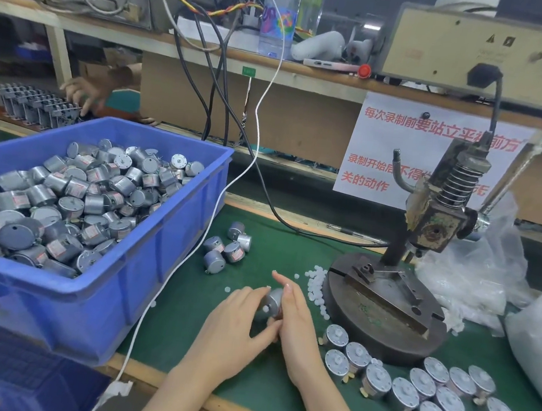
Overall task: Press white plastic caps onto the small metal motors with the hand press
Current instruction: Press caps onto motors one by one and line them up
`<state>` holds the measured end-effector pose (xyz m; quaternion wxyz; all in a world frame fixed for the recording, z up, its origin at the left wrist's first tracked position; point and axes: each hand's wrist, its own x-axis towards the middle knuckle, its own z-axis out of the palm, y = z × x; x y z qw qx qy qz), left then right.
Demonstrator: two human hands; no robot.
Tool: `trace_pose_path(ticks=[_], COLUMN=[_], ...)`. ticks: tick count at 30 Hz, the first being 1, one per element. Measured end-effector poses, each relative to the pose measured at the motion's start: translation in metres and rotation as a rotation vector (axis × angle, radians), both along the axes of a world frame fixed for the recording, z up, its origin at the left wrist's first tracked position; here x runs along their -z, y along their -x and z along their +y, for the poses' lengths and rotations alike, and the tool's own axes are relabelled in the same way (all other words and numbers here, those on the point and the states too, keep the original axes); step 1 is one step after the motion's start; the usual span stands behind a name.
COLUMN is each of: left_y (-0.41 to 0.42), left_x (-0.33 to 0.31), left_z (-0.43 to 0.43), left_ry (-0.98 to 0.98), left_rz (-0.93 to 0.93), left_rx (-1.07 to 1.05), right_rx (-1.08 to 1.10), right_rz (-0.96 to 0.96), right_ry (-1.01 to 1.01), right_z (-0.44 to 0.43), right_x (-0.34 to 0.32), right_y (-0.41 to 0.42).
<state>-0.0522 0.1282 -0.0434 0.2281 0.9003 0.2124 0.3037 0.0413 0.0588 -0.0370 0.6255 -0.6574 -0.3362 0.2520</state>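
Closest on the green bench mat (pixel 263 385), at the right, a cluster of short silver round motors with white caps already on their shafts (pixel 410 391) stands face up. Just left of them both hands meet on one small silver metal motor (pixel 274 299), lifted a little above the mat. The left hand (pixel 236 320) curls its fingers and thumb round the motor's left side. The right hand (pixel 295 322) clasps the right side, its fingers laid along the casing. A tiny white plastic cap (pixel 266 308) sits on the motor's face between the hands.

To the left stands a large blue plastic crate (pixel 90 304) heaped with grey-silver motors (pixel 67 194). A thin white cable (pixel 171 282) trails down past its right wall. Beyond the hands a few loose grey motors (pixel 226 247) lie on the mat, and a scatter of small white caps (pixel 316 284) lies against the round dark iron base (pixel 381 316) of the worn hand press (pixel 438 220), whose coil spring and head rise at the right. Crumpled clear plastic bags (pixel 473 275) sit just behind the press. Farther back hangs a white paper sign with red characters (pixel 399 151), and at far left another person's hand (pixel 83 92) touches a row of grey parts.
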Motion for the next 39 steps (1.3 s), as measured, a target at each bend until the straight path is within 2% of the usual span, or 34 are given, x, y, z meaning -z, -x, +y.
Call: trace_pose_path(ticks=[8, 12, 18, 23, 32, 39], left_y=[0.000, 0.002, 0.002, 0.003, 0.006, 0.007], left_x=[0.002, 0.001, 0.001, 0.001, 0.006, 0.002], left_z=[0.002, 0.003, 0.005, 0.007, 0.010, 0.004], left_ry=[0.157, 0.139, 0.206, 0.256, 0.285, 0.275], left_rz=[-0.071, -0.110, -0.168, -0.196, -0.221, -0.217], left_rx=[0.020, 0.090, 0.046, 0.025, -0.034, -0.015], right_rx=[-0.061, -0.066, -0.063, -0.035, -0.030, 0.006], right_rz=[-0.108, -0.191, -0.152, -0.275, -0.268, -0.169], right_ry=[0.070, 0.073, 0.064, 0.132, 0.133, 0.126], right_z=[0.002, 0.004, 0.004, 0.003, 0.004, 0.003], right_x=[0.000, 0.003, 0.004, 0.006, 0.003, 0.002], right_y=[0.007, 0.010, 0.009, 0.010, 0.011, 0.011])
